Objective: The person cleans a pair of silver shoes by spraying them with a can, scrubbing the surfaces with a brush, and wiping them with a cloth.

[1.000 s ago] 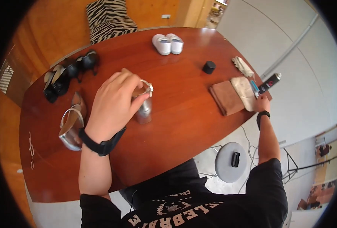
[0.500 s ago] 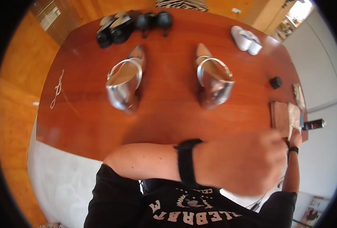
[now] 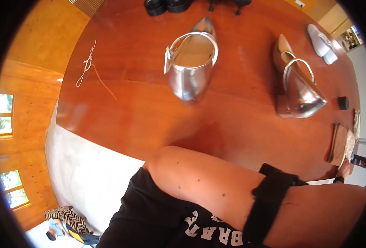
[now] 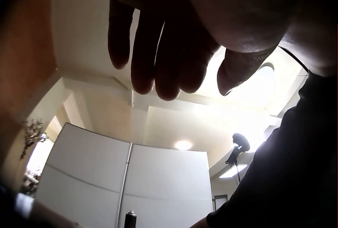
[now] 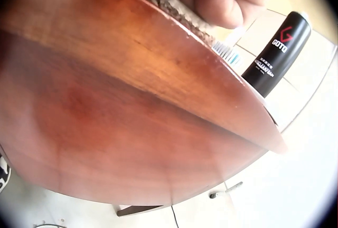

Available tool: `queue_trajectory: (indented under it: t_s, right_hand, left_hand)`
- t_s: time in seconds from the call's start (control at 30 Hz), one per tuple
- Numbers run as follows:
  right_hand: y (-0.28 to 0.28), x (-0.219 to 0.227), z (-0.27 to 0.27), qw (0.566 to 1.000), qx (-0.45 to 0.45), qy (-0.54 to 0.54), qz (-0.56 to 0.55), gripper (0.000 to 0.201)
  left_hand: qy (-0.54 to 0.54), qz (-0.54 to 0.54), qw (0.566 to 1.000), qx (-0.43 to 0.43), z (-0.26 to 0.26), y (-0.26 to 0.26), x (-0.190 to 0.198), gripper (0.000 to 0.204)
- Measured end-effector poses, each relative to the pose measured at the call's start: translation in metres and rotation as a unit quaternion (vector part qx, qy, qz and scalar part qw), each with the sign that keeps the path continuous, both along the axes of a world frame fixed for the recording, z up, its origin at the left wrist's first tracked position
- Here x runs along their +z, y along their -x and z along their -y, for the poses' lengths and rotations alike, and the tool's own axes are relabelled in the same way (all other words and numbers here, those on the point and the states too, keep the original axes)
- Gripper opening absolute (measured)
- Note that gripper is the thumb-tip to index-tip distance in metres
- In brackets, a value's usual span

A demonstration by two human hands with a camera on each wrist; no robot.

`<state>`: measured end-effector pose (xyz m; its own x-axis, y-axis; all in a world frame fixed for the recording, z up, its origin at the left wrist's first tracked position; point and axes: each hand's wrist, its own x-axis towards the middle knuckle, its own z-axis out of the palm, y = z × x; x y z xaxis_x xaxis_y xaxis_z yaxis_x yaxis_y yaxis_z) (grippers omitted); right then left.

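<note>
Two silver heeled shoes stand apart on the table, one near the middle (image 3: 189, 82) and one farther right (image 3: 305, 99). My left arm reaches across my body; in the head view the left hand (image 3: 331, 215) runs out at the lower right. Its fingers hang loose and slightly spread in the left wrist view (image 4: 163, 54), holding nothing. At the table's right edge my right hand (image 3: 345, 169) is by a folded beige cloth (image 3: 349, 144). The right wrist view shows its curled fingers (image 5: 219, 1) beside the cloth and a bristled brush (image 5: 226, 53); anything inside them is hidden.
A black spray can (image 5: 280, 54) stands beyond the brush. A brown cloth (image 3: 337, 144), black cap (image 3: 343, 103) and white shoes (image 3: 321, 43) lie at the right. Black shoes (image 3: 166, 6) stand at the back, pale string (image 3: 88, 64) at the left.
My left hand has let go of the right silver shoe and moved far across to the right. The head view has swung left. My right hand stays by the cloths.
</note>
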<state>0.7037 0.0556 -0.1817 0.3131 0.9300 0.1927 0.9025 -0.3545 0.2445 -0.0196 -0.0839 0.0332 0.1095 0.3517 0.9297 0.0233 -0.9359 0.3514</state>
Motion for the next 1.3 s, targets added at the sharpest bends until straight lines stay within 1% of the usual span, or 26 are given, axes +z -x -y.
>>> queue_trajectory:
  t_s: [0.07,0.1,0.17,0.2,0.23,0.3,0.37,0.4,0.43,0.5,0.53,0.57,0.6,0.67,0.7,0.77,0.83,0.87,0.93,0.97,1.0,1.03,1.07,1.17,1.23,1.3]
  right_hand:
    - [0.047,0.018,0.005,0.999,-0.005,0.04,-0.011,0.05]
    - [0.046,0.023,0.002,0.999,-0.007,0.049,-0.004,0.049]
    - [0.039,0.016,0.011,0.997,0.07,-0.02,-0.006,0.048]
    - [-0.006,0.0,0.004,0.999,0.035,0.015,0.022,0.046]
    - [-0.008,-0.004,0.006,0.997,0.044,0.018,0.053,0.043]
    - [0.036,0.009,0.011,0.998,0.015,0.02,0.051,0.04]
    - [0.056,0.008,0.01,0.997,0.011,0.045,0.07,0.038]
    - [0.062,0.014,0.014,0.995,0.005,0.057,0.083,0.037]
    - [0.081,0.02,0.015,0.996,-0.031,0.042,0.07,0.036]
    - [0.084,0.019,0.017,0.998,-0.025,0.022,0.058,0.035]
    - [0.082,0.018,0.016,0.998,-0.034,0.031,0.051,0.037]
    - [0.079,0.018,0.016,0.997,-0.043,0.04,0.042,0.04]
    - [0.099,0.026,0.017,0.996,-0.071,0.043,0.045,0.036]
    - [0.105,0.025,0.014,0.995,-0.068,0.053,0.052,0.033]
    - [0.105,0.025,0.015,0.994,-0.069,0.059,0.058,0.032]
    - [0.105,0.025,0.017,0.993,-0.029,0.074,0.084,0.026]
    - [0.099,0.02,0.014,0.997,-0.048,0.048,0.044,0.029]
    - [0.11,0.024,0.016,0.997,-0.052,0.043,0.033,0.033]
    - [0.149,0.047,0.02,0.995,-0.083,0.044,0.019,0.034]
    - [0.147,0.046,0.02,0.996,-0.082,0.035,0.012,0.034]
    - [0.162,0.056,0.023,0.995,-0.075,0.059,0.04,0.033]
    - [0.152,0.048,0.022,0.994,-0.054,0.065,0.068,0.03]
    - [0.151,0.047,0.024,0.996,-0.026,0.051,0.074,0.028]
    - [0.157,0.051,0.024,0.994,-0.013,0.061,0.087,0.029]
    - [0.17,0.059,0.026,0.997,-0.037,0.048,0.056,0.028]
    - [0.176,0.064,0.027,0.994,-0.029,0.067,0.077,0.027]
  left_hand:
    - [0.001,-0.001,1.0,0.002,-0.001,0.008,0.0,0.01]
    - [0.002,-0.002,1.0,0.001,-0.003,0.01,-0.001,0.01]
    - [0.001,-0.006,1.0,-0.002,-0.004,0.012,0.0,0.01]
    - [-0.001,-0.015,1.0,0.003,-0.007,0.013,0.001,0.01]
    - [-0.002,-0.021,1.0,0.001,-0.009,0.013,0.001,0.01]
    - [-0.014,-0.026,1.0,0.001,-0.007,0.008,0.0,0.01]
    - [-0.027,-0.037,0.999,0.027,-0.002,-0.012,-0.007,0.01]
    - [-0.056,-0.035,0.994,0.087,0.005,-0.041,-0.017,0.011]
    - [-0.059,-0.049,0.995,0.071,0.008,-0.04,-0.016,0.012]
    - [-0.064,-0.077,0.994,0.037,0.012,-0.039,-0.014,0.015]
    - [-0.061,-0.045,0.996,0.041,0.014,-0.045,-0.02,0.015]
    - [-0.06,-0.047,0.996,0.037,0.012,-0.042,-0.019,0.014]
    - [-0.059,-0.049,0.996,0.034,0.011,-0.04,-0.017,0.014]
    - [-0.051,-0.063,0.996,0.025,0.008,-0.033,-0.014,0.014]
    - [-0.043,-0.082,0.995,0.024,0.008,-0.033,-0.014,0.014]
    - [-0.028,-0.119,0.992,0.024,0.004,-0.032,-0.012,0.015]
    - [-0.018,-0.207,0.978,-0.025,-0.008,-0.008,-0.003,0.019]
    - [0.006,-0.307,0.95,-0.052,-0.014,0.004,0.007,0.018]
    - [0.008,-0.283,0.958,-0.036,-0.022,0.001,0.005,0.022]
    - [0.013,-0.27,0.962,-0.029,-0.025,-0.001,0.003,0.026]
    - [0.024,-0.295,0.955,-0.028,-0.028,0.001,0.005,0.029]
    - [0.035,-0.32,0.946,-0.024,-0.032,0.005,0.008,0.033]
    - [0.03,-0.335,0.942,-0.008,-0.034,0.005,0.011,0.032]
    - [0.051,-0.358,0.932,0.029,-0.036,0.004,0.01,0.03]
    - [0.076,-0.377,0.922,0.058,-0.042,0.005,0.005,0.028]
    - [0.105,-0.39,0.91,0.095,-0.049,0.005,-0.004,0.025]
